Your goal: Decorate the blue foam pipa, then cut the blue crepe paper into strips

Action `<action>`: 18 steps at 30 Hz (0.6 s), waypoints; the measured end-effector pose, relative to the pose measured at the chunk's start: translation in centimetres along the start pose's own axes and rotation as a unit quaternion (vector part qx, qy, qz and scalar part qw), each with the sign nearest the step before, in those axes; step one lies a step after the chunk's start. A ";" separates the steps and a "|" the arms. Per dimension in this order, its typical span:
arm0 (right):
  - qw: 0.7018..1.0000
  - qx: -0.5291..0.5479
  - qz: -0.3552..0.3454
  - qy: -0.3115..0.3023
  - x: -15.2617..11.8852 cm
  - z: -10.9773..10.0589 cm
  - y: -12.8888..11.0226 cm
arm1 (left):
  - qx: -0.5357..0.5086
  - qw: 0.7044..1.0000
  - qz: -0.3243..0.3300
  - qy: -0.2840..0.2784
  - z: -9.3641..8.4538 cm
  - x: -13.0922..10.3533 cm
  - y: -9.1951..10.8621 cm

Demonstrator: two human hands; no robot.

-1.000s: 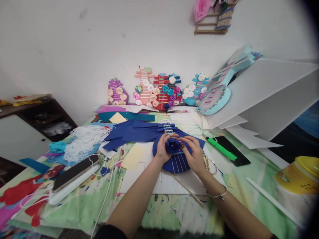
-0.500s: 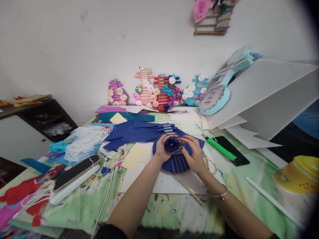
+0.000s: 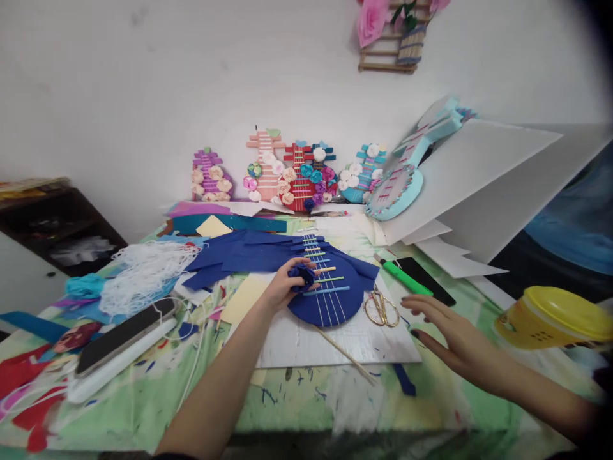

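Observation:
A dark blue paper flower is held in my left hand, over the left side of a blue pipa-shaped craft. Pale strings and coloured strips run across that craft, which lies on a white board. My right hand is empty, its fingers stretched out and apart, above the table to the right of the board. Closest to it are gold-handled scissors at the board's right edge. A thin wooden stick lies below the craft.
Blue paper sheets and white yarn lie left. A phone rests on a white case. A green utility knife touches a dark phone-like slab. A yellow-lidded tub stands right; several decorated instruments line the wall.
My right hand has let go of the flower and moved right, past the scissors. My left hand has shifted left with the flower, uncovering the strings. The view has turned slightly right.

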State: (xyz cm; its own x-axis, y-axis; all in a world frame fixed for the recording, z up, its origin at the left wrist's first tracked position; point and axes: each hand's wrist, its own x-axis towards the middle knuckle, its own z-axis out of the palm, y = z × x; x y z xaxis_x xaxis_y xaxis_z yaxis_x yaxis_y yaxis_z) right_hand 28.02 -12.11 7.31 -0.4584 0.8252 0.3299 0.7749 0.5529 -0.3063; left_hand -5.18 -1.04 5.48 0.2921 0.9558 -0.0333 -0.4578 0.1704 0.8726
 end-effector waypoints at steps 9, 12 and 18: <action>0.985 -0.022 0.168 0.011 -10.4 -2.6 5.0 | 0.174 0.982 -0.023 0.072 -4.6 -5.2 1.4; 0.977 -0.023 0.209 0.027 -12.4 -2.6 6.2 | 0.221 0.968 -0.031 0.118 -5.5 -6.7 1.2; 0.966 -0.029 0.249 0.065 -12.3 -0.8 5.6 | 0.341 0.930 -0.010 0.137 -6.7 -7.5 0.6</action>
State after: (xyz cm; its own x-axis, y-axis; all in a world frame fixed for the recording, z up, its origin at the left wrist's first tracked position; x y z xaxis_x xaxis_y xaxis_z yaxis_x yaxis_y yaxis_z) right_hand 38.36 -19.22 2.30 0.0331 0.9634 0.2662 0.9103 0.0809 -0.4059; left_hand -13.24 -6.52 3.00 0.0267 0.9951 -0.0953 0.2117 0.0876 0.9734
